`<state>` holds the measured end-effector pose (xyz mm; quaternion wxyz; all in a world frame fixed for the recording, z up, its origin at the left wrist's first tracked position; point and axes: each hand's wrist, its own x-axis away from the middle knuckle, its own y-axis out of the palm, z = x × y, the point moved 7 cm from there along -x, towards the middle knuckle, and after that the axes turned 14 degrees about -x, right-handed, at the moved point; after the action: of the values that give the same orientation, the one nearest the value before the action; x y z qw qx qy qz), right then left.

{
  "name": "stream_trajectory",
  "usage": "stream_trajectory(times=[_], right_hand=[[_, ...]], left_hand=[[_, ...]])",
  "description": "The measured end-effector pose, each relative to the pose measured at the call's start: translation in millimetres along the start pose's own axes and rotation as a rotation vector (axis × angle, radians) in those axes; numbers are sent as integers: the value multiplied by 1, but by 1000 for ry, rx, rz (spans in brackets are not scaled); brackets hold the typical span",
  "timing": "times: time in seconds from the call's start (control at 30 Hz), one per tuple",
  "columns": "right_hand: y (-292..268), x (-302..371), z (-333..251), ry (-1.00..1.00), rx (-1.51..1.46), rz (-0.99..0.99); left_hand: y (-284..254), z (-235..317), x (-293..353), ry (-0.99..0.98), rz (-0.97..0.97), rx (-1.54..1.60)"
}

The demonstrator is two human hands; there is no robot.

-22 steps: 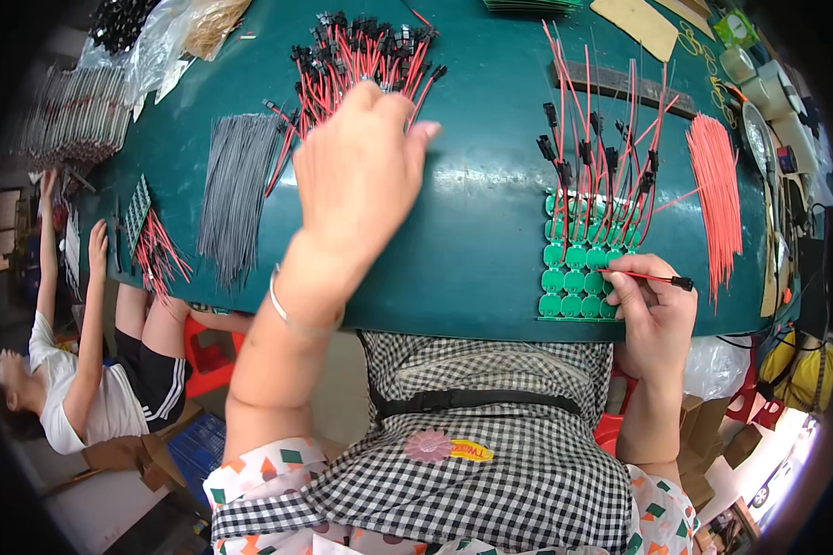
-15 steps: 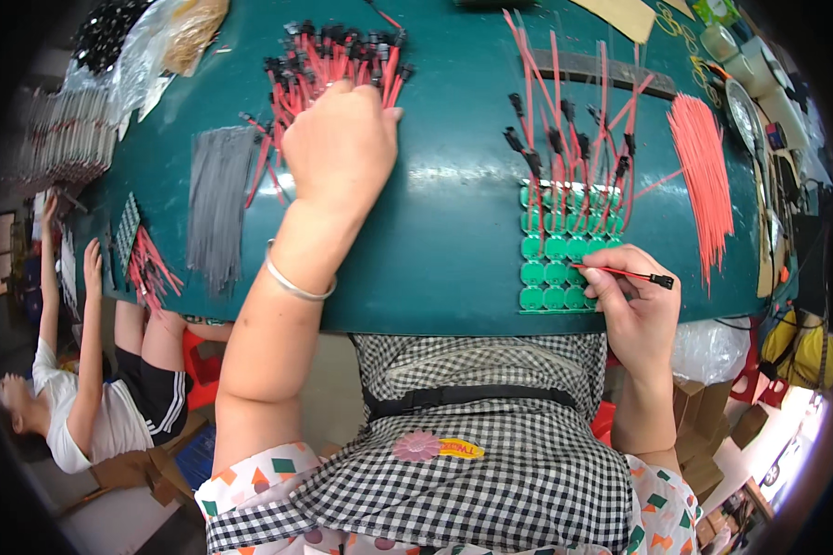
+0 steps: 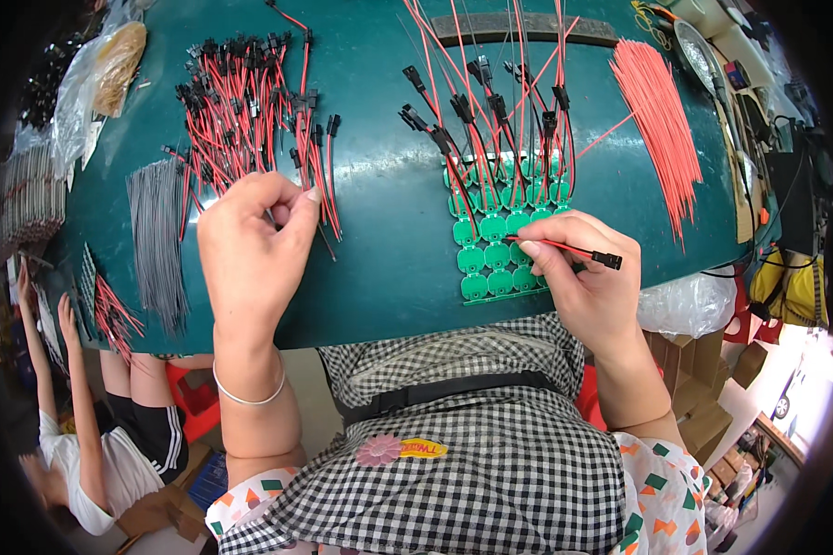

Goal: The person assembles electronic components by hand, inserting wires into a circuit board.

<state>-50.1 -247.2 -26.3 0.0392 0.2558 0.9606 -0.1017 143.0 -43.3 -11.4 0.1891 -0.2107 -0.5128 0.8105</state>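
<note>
My right hand (image 3: pixel 594 277) pinches a short red-and-black connector lead (image 3: pixel 569 247), whose black plug points right. Its wire end lies over the green circuit board panel (image 3: pixel 493 228). Several upright leads with black plugs and long red wires rise from the panel's far rows. My left hand (image 3: pixel 254 245) is closed, thumb and forefinger together, at the near edge of a heap of connector leads (image 3: pixel 241 111). Loose leads (image 3: pixel 331 176) lie right beside its thumb tip; whether the fingers grip one is hidden.
A bundle of red wires (image 3: pixel 657 120) lies at the right and dark grey wires (image 3: pixel 155 250) at the left. A dark bar (image 3: pixel 528 30) sits behind the panel. Another person (image 3: pixel 93 453) works at the far left. Plastic bags (image 3: pixel 88 92) rest at the back left.
My left hand has drawn back from the middle of the heap toward me, uncovering the leads. My right hand still holds its lead over the panel. The whole view has shifted.
</note>
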Motion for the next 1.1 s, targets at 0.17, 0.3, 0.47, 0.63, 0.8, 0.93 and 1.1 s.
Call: stream_trajectory(times=[0.17,0.3,0.47,0.63,0.8,0.93,1.1], right_hand=[[-1,1,4,41,-45,54],[-2,1,4,36,47,61],[0,0,1,17,145,53],[0,1,1,20,150,64],[6,-3,-10,-79,182,-14],[5,-9,-9,-39,222,-50],[5,-15,-8,23,245,-97]], left_hand=[[-13,-4,6,-103,62,241],[-10,-8,15,-176,13,520],[-7,-5,22,-200,-6,756],[-6,-5,30,-192,40,950],[-1,6,40,-168,-3,1032],[3,14,43,-164,-46,1081],[5,16,46,-149,-73,1134]])
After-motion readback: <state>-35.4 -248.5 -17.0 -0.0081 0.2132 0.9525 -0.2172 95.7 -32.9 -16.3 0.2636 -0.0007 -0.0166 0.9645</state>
